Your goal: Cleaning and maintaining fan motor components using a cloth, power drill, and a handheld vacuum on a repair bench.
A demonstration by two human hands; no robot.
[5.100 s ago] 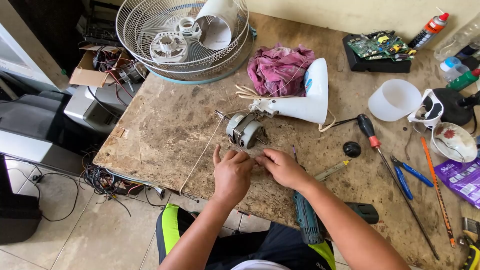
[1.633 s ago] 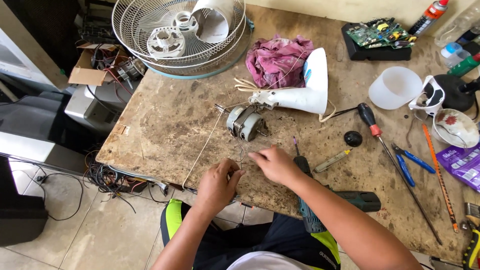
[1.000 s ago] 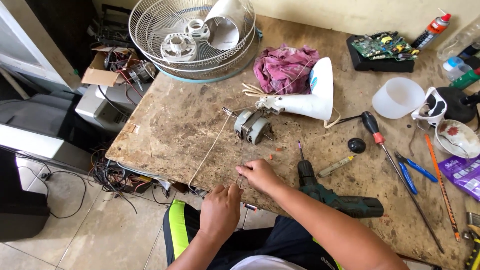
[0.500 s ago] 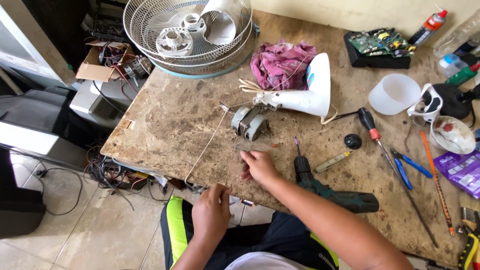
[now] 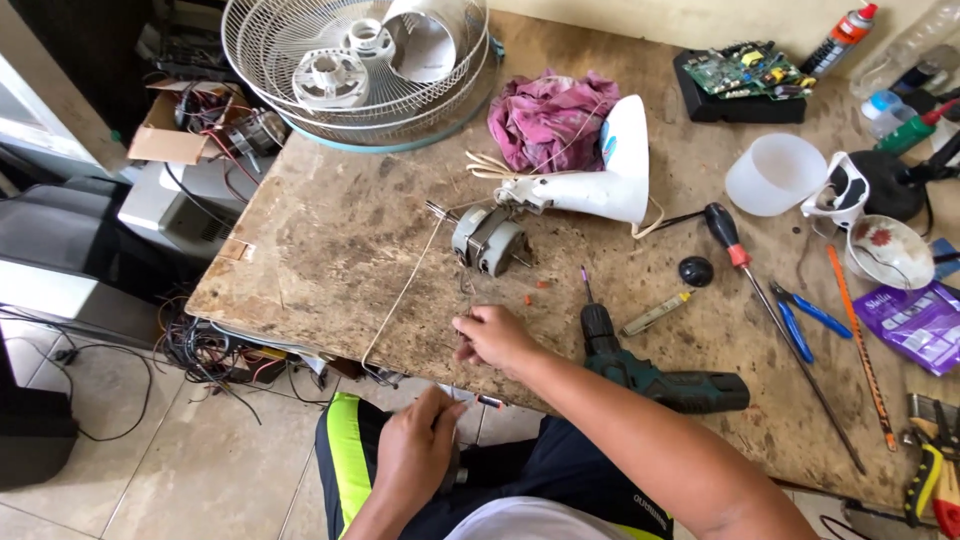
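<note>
now that the left hand (image 5: 415,455) has dropped below the workbench (image 5: 300,250) edge, fingers curled, the right hand (image 5: 495,338) alone pinches something small near the fan motor (image 5: 487,238).

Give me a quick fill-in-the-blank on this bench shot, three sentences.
1. The right hand rests on the ____, just in front of the small motor.
2. The cordless drill lies to the ____ of the right hand.
3. The left hand is below the table edge, over the person's ____.

Missing words: table; right; lap
</note>
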